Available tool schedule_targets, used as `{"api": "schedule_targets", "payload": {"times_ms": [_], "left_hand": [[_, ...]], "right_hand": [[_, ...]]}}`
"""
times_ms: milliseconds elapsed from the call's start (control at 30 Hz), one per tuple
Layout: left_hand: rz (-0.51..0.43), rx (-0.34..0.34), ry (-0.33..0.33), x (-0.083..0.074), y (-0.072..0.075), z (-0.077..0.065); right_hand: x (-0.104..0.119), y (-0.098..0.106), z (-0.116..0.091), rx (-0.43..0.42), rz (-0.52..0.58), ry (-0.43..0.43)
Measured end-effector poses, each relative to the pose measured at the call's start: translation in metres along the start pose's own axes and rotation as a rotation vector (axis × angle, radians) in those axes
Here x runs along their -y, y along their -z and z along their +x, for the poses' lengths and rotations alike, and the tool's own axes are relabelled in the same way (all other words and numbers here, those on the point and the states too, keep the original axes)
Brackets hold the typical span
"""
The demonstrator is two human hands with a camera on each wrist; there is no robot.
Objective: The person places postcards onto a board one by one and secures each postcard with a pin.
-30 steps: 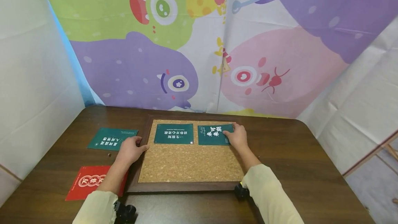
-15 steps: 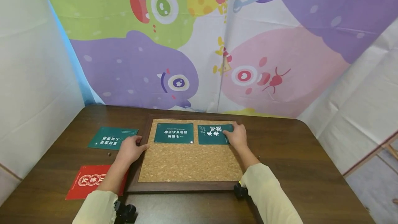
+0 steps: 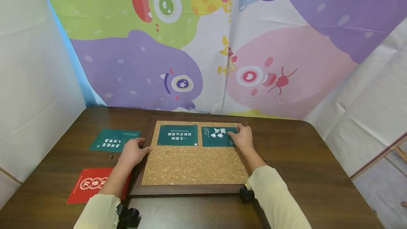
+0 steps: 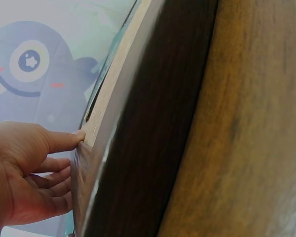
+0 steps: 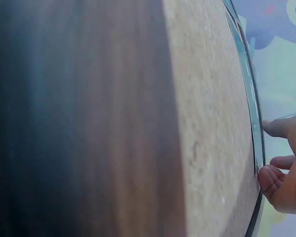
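A cork board [image 3: 194,167] in a brown wooden frame lies on the table. In the head view my left hand [image 3: 133,151] grips the frame's left side, thumb on top and fingers along the outer edge; the left wrist view shows the thumb [image 4: 66,140] at the frame's inner edge. Two green cards with white characters lie along the board's far side. My right hand [image 3: 243,139] holds the right-hand green card [image 3: 216,141] at its right end, thumb over its face and that end partly covered. The other green card [image 3: 177,139] lies left of it, a narrow gap between.
A third green card [image 3: 109,142] rests on the table [image 3: 305,172] left of the board. Nearer me is a red card [image 3: 83,188], partly under my left forearm. A small dark bit [image 3: 111,157] sits between them. A cartoon-printed curtain [image 3: 152,70] hangs behind the table.
The right-hand green card has shifted very slightly left along with the right thumb. The left hand keeps its place on the frame.
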State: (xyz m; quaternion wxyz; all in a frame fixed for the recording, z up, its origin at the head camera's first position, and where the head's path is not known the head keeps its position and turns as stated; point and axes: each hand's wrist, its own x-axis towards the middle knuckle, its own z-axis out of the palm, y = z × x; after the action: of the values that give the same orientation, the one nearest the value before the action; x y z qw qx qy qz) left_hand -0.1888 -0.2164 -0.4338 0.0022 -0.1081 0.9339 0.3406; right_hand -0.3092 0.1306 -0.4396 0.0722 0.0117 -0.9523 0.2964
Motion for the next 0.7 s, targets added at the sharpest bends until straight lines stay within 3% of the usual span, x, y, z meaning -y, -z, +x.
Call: {"api": "schedule_targets", "payload": {"times_ms": [400, 700], "left_hand": [[0.003, 0.01, 0.013, -0.001, 0.0, -0.001], [0.0, 0.012, 0.009, -0.001, 0.0, -0.001]], "right_hand": [[-0.006, 0.015, -0.002, 0.053, 0.145, -0.044], [-0.012, 0.034, -0.005, 0.017, 0.112, -0.058]]}}
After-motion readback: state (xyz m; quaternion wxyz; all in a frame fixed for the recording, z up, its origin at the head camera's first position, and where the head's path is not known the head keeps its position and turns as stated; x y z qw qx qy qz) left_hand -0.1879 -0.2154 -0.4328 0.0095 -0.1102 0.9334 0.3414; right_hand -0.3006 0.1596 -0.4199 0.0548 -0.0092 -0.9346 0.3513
